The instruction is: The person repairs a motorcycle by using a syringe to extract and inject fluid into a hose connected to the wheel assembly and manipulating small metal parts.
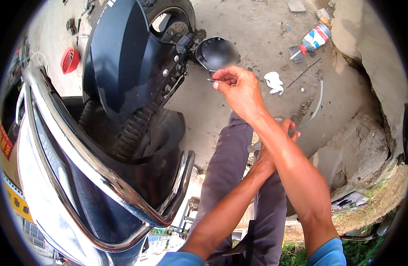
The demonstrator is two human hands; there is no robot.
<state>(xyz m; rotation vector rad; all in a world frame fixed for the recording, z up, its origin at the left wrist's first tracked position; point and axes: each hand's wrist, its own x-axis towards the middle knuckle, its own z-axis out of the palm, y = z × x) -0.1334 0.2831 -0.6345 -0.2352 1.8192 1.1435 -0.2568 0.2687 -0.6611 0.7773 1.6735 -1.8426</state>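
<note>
The right hand (241, 87) pinches 1 small, thin piece (210, 80) between thumb and fingers, near the close edge of a dark bowl (211, 53) — its tip points left. The 2 forearms cross, right over left; the left hand (287, 126) is partly hidden, fingers bent, and I cannot tell whether it holds anything. A scooter (119, 62) fills the left; a bottle (318, 37) lies far right.

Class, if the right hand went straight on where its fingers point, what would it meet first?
Probably the vehicle's row of bolts, ahead of the right hand, though depth is unclear.
</note>
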